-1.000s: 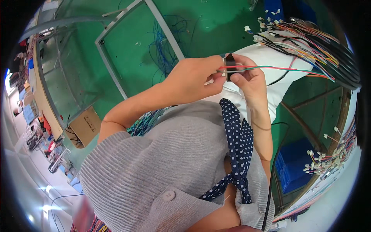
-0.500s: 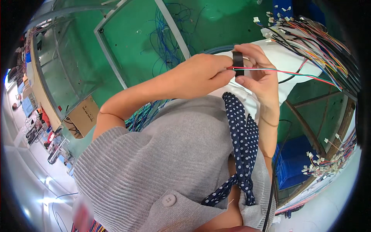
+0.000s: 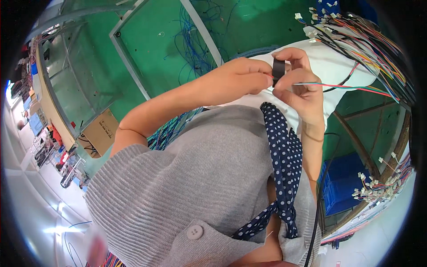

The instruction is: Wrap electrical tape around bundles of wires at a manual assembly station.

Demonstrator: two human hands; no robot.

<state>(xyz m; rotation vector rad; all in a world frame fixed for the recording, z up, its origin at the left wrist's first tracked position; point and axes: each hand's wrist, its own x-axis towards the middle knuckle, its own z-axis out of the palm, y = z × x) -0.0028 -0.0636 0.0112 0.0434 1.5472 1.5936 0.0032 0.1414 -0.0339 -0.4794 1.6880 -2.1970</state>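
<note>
My left hand (image 3: 249, 76) is closed, pinching the ends of several thin wires (image 3: 338, 86), red and green among them. Those wires run rightward past my right hand to a large bundle. A roll of black tape (image 3: 279, 69) stands on edge between my hands, against the left fingertips. My right hand (image 3: 304, 84) curls around the roll from the right, with its thumb and a finger close to the wires. Whether the tape touches the wires is hidden by my fingers. Both hands are above a white cloth-like surface (image 3: 327, 57).
A thick wire bundle with white connectors (image 3: 351, 35) lies at the upper right. More connectors (image 3: 367, 187) hang at the right over a blue crate (image 3: 342, 184). Loose blue wires (image 3: 193, 42) lie on the green floor beside a metal frame (image 3: 129, 66). A cardboard box (image 3: 101, 132) is at left.
My right finger and thumb have come in toward the left fingertips, over the wires beside the tape roll. The roll has shifted slightly right, and its lower part is now covered.
</note>
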